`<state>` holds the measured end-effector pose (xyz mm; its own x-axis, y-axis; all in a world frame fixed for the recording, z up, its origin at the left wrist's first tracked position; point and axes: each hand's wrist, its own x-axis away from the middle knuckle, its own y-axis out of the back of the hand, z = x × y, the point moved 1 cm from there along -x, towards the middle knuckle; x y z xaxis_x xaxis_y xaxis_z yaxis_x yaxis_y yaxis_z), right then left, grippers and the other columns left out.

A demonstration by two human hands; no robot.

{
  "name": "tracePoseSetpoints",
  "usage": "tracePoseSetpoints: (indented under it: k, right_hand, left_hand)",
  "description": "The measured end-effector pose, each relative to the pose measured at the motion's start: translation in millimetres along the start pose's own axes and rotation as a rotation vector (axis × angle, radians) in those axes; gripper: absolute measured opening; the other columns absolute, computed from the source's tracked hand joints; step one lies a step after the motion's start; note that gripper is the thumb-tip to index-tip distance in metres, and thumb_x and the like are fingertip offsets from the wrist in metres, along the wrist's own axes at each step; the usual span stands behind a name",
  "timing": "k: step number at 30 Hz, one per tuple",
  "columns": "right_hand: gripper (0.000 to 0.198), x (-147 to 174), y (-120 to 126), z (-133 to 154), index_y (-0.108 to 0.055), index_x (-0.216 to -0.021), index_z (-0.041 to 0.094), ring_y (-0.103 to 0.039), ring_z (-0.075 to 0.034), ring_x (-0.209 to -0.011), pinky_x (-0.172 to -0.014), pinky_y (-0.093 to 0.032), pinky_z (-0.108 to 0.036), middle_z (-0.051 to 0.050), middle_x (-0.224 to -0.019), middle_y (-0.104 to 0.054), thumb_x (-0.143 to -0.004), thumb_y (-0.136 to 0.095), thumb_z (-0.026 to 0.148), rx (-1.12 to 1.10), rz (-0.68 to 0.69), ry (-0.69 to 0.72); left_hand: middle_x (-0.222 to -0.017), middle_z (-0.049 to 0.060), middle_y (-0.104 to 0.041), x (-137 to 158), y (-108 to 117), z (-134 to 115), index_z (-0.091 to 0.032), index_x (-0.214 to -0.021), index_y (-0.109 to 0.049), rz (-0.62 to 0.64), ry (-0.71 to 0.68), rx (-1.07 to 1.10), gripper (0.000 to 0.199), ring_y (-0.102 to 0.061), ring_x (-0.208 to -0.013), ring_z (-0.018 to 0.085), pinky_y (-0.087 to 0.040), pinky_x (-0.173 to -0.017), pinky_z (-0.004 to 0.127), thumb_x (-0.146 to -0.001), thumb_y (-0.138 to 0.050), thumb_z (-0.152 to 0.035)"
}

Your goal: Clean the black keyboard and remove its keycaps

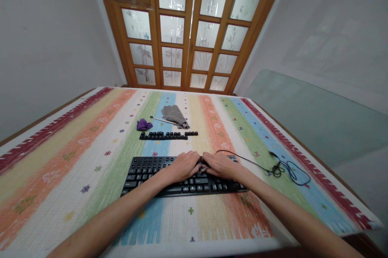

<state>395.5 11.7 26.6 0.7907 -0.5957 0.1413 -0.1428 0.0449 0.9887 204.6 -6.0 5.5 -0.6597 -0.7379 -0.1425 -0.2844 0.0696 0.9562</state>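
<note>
A black computer keyboard (169, 189) lies on the table in front of me, with gaps in its top rows where keycaps are off. My left hand (184, 165) is over its right-centre part, fingers bent and pressed together. Right beside it, nearly touching, my right hand (220, 165) is closed over the right part of the keys. Between the fingertips shows a small thin shiny piece (204, 168), whose kind I cannot make out; which hand grips it is unclear. Behind the keyboard, loose black keycaps (163, 137) stand in two rows.
A grey cloth (176, 115), a thin white stick with a dark brush-like tip (162, 119) and a crumpled purple cloth (143, 124) lie beyond the keycaps. The keyboard's cable (277, 169) coils to the right. A striped tablecloth (100, 205) covers the table.
</note>
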Motion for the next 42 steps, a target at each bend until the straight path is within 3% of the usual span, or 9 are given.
tracePoseSetpoints:
  k: [11,16,22,26,32,37,42]
  right_hand:
    - [0.017,0,-1,2,-0.052,-0.103,0.013,-0.062,-0.021,-0.075,-0.061,-0.035,-0.031,-0.011,-0.096,-0.063,-0.096,-0.045,0.027,0.012,0.002,-0.025]
    - [0.018,1,7,-2,-0.054,-0.105,0.014,-0.061,-0.019,-0.075,-0.061,-0.034,-0.029,-0.009,-0.099,-0.063,-0.094,-0.049,0.028,-0.013,-0.001,-0.022]
    - [0.02,-8,20,-15,-0.055,-0.106,0.015,-0.06,-0.018,-0.078,-0.062,-0.034,-0.028,-0.009,-0.1,-0.062,-0.096,-0.046,0.029,-0.083,-0.1,-0.038]
    - [0.017,-26,20,-28,-0.056,-0.105,0.014,-0.061,-0.02,-0.084,-0.065,-0.035,-0.028,-0.011,-0.102,-0.063,-0.094,-0.049,0.025,-0.098,-0.105,-0.124]
    - [0.018,-55,24,-33,-0.058,-0.106,0.015,-0.063,-0.023,-0.09,-0.066,-0.037,-0.028,-0.013,-0.111,-0.063,-0.096,-0.048,0.026,-0.026,-0.027,-0.237]
    - [0.022,-68,25,-34,-0.06,-0.108,0.014,-0.064,-0.023,-0.091,-0.067,-0.038,-0.028,-0.013,-0.112,-0.063,-0.097,-0.045,0.026,-0.002,-0.013,-0.261]
    - [0.026,-73,18,-38,-0.062,-0.107,0.013,-0.064,-0.024,-0.092,-0.068,-0.04,-0.029,-0.015,-0.112,-0.064,-0.098,-0.043,0.029,-0.004,-0.019,-0.276]
  left_hand:
    - [-0.098,0.007,-0.059,1,-4,0,-0.018,-0.099,-0.049,-0.034,-0.017,-0.024,0.015,-0.057,-0.095,0.024,-0.045,-0.079,0.035,-0.098,-0.043,-0.032]
    - [-0.095,0.007,-0.059,0,6,0,-0.018,-0.097,-0.052,-0.045,-0.003,0.03,0.019,-0.057,-0.091,0.022,-0.046,-0.079,0.034,-0.098,-0.044,-0.036]
    - [-0.097,0.008,-0.062,7,24,10,-0.016,-0.106,-0.055,-0.17,0.038,0.103,0.026,-0.057,-0.093,0.022,-0.045,-0.083,0.035,-0.098,-0.046,-0.04]
    - [-0.091,0.006,-0.063,24,44,28,-0.016,-0.109,-0.057,-0.241,0.148,0.151,0.027,-0.058,-0.088,0.021,-0.046,-0.082,0.034,-0.096,-0.047,-0.038]
    - [-0.083,0.005,-0.064,66,67,72,-0.018,-0.093,-0.062,-0.328,0.341,0.19,0.033,-0.059,-0.083,0.022,-0.048,-0.08,0.036,-0.095,-0.041,-0.043]
    - [-0.085,0.005,-0.067,105,66,107,-0.02,-0.091,-0.063,-0.406,0.487,0.178,0.038,-0.061,-0.079,0.022,-0.049,-0.079,0.035,-0.092,-0.04,-0.049]
    - [-0.077,0.004,-0.066,131,59,121,-0.018,-0.092,-0.062,-0.495,0.642,0.222,0.043,-0.061,-0.069,0.02,-0.05,-0.072,0.033,-0.09,-0.039,-0.054]
